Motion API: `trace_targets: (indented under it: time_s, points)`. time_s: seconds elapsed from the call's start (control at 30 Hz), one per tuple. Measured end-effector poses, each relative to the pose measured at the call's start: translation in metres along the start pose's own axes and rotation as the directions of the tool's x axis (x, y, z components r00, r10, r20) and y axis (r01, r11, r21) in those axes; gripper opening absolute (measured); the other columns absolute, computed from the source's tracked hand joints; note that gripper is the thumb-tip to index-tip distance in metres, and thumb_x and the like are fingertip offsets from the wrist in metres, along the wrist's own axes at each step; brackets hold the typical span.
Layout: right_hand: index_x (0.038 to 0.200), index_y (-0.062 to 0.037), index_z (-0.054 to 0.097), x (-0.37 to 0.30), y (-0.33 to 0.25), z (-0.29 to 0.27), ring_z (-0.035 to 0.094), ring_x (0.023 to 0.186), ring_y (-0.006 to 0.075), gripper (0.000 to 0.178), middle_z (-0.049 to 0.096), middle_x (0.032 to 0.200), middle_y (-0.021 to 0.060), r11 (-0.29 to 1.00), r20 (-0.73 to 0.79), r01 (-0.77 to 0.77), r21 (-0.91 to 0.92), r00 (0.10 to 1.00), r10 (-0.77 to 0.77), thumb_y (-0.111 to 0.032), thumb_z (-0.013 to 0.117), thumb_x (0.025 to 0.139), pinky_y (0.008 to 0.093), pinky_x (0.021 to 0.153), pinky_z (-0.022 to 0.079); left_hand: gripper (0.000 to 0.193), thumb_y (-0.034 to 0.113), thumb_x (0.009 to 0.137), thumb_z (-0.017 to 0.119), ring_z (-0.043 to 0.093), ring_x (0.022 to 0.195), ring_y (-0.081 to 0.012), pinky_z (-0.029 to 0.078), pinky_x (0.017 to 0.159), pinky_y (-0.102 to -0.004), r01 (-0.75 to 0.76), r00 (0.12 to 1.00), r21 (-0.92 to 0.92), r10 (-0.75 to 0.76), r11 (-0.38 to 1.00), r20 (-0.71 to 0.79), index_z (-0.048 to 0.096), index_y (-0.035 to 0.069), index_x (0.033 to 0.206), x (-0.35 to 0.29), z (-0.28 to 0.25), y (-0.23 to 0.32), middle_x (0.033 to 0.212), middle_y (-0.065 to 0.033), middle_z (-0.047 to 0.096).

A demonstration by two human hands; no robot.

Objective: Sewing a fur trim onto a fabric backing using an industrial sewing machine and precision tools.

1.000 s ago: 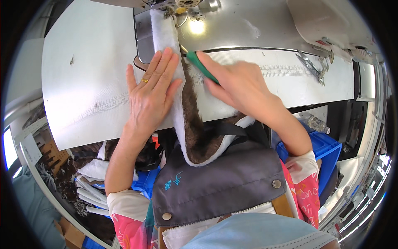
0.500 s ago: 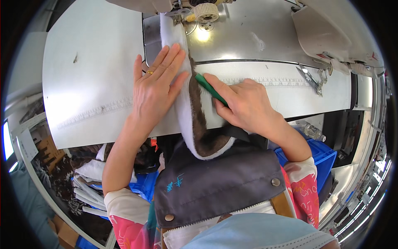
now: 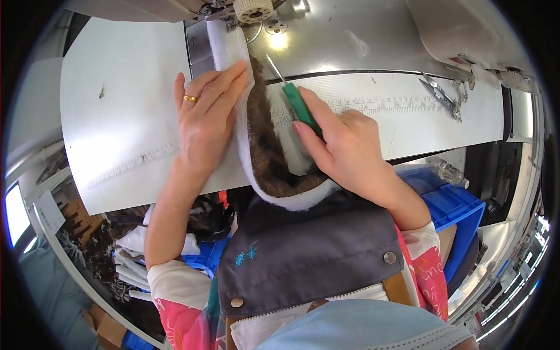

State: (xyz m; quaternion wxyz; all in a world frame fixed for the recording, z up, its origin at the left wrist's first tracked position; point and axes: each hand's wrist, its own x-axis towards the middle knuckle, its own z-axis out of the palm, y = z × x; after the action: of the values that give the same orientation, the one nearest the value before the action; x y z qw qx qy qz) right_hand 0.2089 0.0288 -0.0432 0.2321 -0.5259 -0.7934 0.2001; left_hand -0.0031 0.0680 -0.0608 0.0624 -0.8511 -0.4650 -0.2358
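Note:
A long strip (image 3: 230,49) of white fleece with dark brown fur along one side runs from under the sewing machine's presser foot (image 3: 232,23) toward me. Its near end curves to the right, past the table's front edge and close to my lap. My left hand (image 3: 207,111) lies on the white side, fingers stretched out and little finger apart; its thumb is mostly hidden. To the right of the strip, my right hand (image 3: 347,137) grips a green-handled awl (image 3: 302,108). The awl's thin metal shaft points up and left, beside the fur edge and apart from the presser foot.
Metal thread snips (image 3: 440,96) lie at the right on the white table (image 3: 128,93), which has printed rulers. The machine's ribbed white dial (image 3: 254,9) is at the top. A blue bin (image 3: 458,207) and clear bottle (image 3: 452,174) stand at right; fur pieces fill the lower left.
The awl has swung upright and its metal shaft now shows. My left hand's fingers have drawn together, with the thumb tucked out of sight. The whole view has shifted slightly.

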Motion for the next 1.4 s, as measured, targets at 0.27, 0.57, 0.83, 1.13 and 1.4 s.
trace_targets:
  time_s: [0.27,0.57,0.83,1.13,1.4]
  points:
    - [0.116,-0.0073,0.051,0.016,-0.006,0.010,0.054,0.048,0.0321,0.037,0.054,0.052,0.0103,0.999,0.084,0.039,0.024,0.996,-0.041,-0.019,0.061,0.083,0.0405,0.047,0.042,0.034,-0.002,0.072,0.063,0.060,0.093,-0.0170,0.031,0.101,-0.0493,0.157,0.988,-0.162,-0.156,0.974,0.017,0.067,0.014,0.101,0.000,-0.002,0.005,0.110,0.0024,0.062]
    - [0.119,-0.0065,0.052,-0.014,-0.008,0.000,0.051,0.045,0.0228,0.047,0.051,0.051,0.0030,0.980,0.253,0.193,-0.056,0.952,-0.173,-0.017,0.066,0.076,0.0330,0.048,0.038,0.025,0.013,0.077,0.069,0.059,0.091,-0.0186,0.031,0.100,-0.0531,0.187,0.975,-0.216,-0.154,0.958,0.159,0.068,0.018,0.102,-0.007,-0.012,0.003,0.116,0.0010,0.059]
    - [0.117,-0.0069,0.055,0.009,-0.001,-0.001,0.052,0.045,0.0234,0.047,0.052,0.051,0.0040,0.964,0.178,0.249,-0.092,0.957,-0.230,-0.015,0.067,0.072,0.0343,0.049,0.040,0.023,0.017,0.079,0.068,0.060,0.089,-0.0183,0.032,0.100,-0.0505,0.199,0.978,-0.231,-0.178,0.953,0.106,0.068,0.017,0.102,0.006,-0.005,-0.007,0.115,0.0008,0.061]
    - [0.113,-0.0053,0.050,0.004,0.011,-0.019,0.059,0.058,0.0232,0.032,0.061,0.070,0.0110,0.997,0.250,0.073,0.008,0.966,-0.073,-0.012,0.057,0.081,0.0338,0.053,0.044,0.019,0.016,0.082,0.065,0.060,0.095,-0.0187,0.032,0.099,-0.0500,0.150,0.988,-0.249,-0.154,0.957,0.004,0.069,0.017,0.101,0.012,0.013,-0.022,0.115,0.0009,0.061]
    - [0.094,-0.0069,0.055,-0.048,-0.019,-0.002,0.056,0.059,0.0248,0.031,0.056,0.072,0.0069,0.924,0.102,0.174,0.341,0.970,-0.221,-0.017,0.072,0.071,0.0304,0.052,0.042,0.019,0.016,0.086,0.060,0.057,0.103,-0.0169,0.022,0.104,-0.0540,0.153,0.988,-0.241,-0.153,0.958,0.015,0.068,0.019,0.103,0.012,0.014,-0.023,0.118,0.0030,0.060]
